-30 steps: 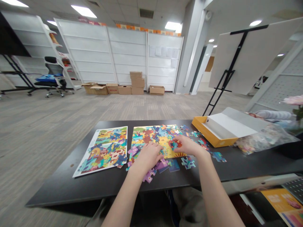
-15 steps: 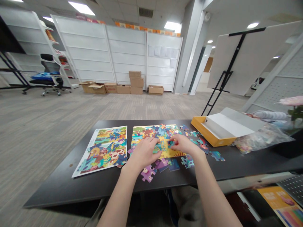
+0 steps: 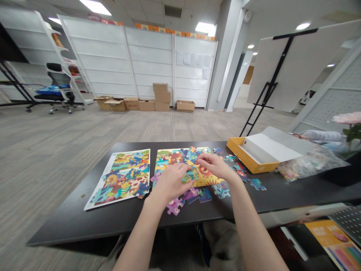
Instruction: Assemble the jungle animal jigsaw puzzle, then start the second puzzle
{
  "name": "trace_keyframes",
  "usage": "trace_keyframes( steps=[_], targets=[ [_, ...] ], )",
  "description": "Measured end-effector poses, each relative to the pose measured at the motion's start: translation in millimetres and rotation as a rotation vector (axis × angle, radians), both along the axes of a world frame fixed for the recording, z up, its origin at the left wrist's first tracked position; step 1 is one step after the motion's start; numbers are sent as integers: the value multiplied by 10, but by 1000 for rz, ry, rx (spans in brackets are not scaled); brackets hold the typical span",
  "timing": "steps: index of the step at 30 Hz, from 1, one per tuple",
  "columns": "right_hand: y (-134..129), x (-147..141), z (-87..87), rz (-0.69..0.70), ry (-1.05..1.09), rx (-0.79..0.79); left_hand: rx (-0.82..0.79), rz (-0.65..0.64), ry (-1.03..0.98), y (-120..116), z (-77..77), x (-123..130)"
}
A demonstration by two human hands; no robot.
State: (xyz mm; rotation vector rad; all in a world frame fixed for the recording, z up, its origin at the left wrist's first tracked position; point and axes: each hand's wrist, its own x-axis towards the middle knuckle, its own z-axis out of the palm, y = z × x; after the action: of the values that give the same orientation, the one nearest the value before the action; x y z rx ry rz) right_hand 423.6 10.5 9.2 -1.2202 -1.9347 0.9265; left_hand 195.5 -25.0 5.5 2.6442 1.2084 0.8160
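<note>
A partly assembled jigsaw puzzle lies on a yellow backing board, crowded with bright pieces. My left hand is curled over a blue-green jigsaw piece near the board's middle, with its fingertips on the piece. My right hand rests on the board's right part, its fingers lying on the pieces and holding nothing visible. Whatever lies under both palms is hidden. Loose purple and blue pieces lie on the table just below my hands.
A printed puzzle picture sheet lies left of the board on the black table. On the right stand an open yellow box and a clear bag of pieces. Scattered pieces lie nearby. A grey sleeve shows beyond the box.
My right hand has moved up and left across the board, and no piece shows in its fingers now. My left hand has shifted slightly right. The whole view has tilted a little.
</note>
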Motion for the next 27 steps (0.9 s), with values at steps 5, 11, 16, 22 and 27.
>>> trace_keyframes(
  steps=[5, 11, 16, 22, 27],
  targets=[
    [-78, 9, 64, 159, 95, -216, 66, 3, -1, -18, -9, 139],
    [-26, 360, 48, -1, 24, -147, 154, 11, -46, 17, -32, 139],
    [-6, 833, -59, -222, -207, -145, 116, 96, 34, 81, -39, -118],
    [27, 933, -178, -240, -365, -151, 75, 63, 116, 59, -115, -254],
    [45, 870, -170, -215, -427, -114, 78, 68, 119, 34, -145, -280]
  ],
)
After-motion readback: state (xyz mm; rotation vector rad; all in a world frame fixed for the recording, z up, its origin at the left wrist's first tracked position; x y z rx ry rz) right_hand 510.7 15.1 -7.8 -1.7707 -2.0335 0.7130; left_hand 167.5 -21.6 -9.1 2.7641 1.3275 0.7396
